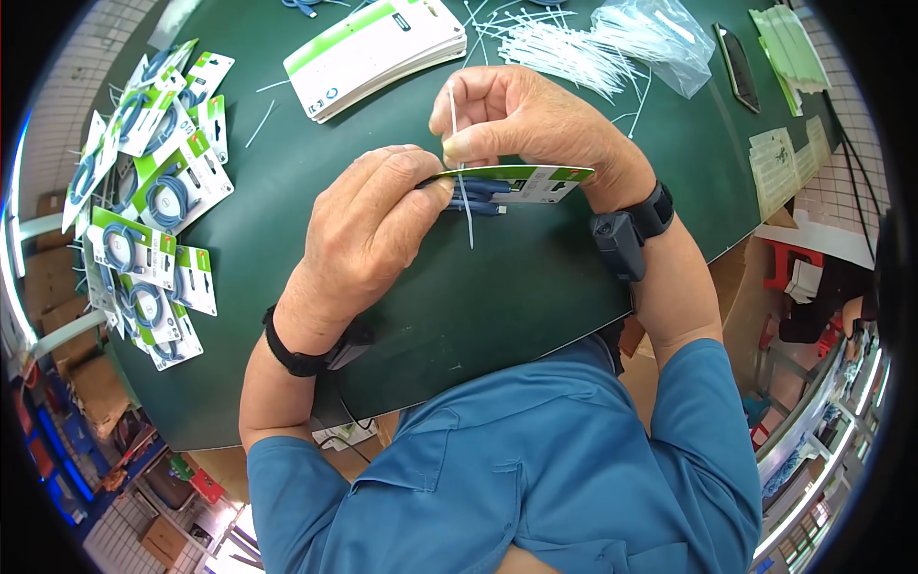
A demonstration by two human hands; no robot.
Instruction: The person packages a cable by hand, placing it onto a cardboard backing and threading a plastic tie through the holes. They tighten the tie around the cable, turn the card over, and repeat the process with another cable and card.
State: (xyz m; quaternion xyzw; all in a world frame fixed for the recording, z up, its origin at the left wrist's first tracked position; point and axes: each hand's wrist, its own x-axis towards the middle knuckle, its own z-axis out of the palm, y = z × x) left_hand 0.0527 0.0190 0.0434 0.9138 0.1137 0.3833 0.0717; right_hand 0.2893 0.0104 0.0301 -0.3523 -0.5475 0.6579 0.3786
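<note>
My left hand [368,215] is closed on the near edge of a green and white packaging card [559,184], pinching a coiled blue cable [483,188] against it. The cable's plugs point to the right. A white cable tie [469,225] runs through the card, with one tail hanging toward me and the other rising on the far side. My right hand [540,115] is behind the card, thumb and fingers closed on the rising part of that tie. The fingertips of my left hand are partly hidden by the card.
Carded blue cables [172,201] lie heaped at the left. Beyond my hands sit a stack of blank-backed cards [392,48], loose white cable ties [564,53] and a clear plastic bag [684,48]. A phone [736,69] and paper sheets [779,167] lie at the right.
</note>
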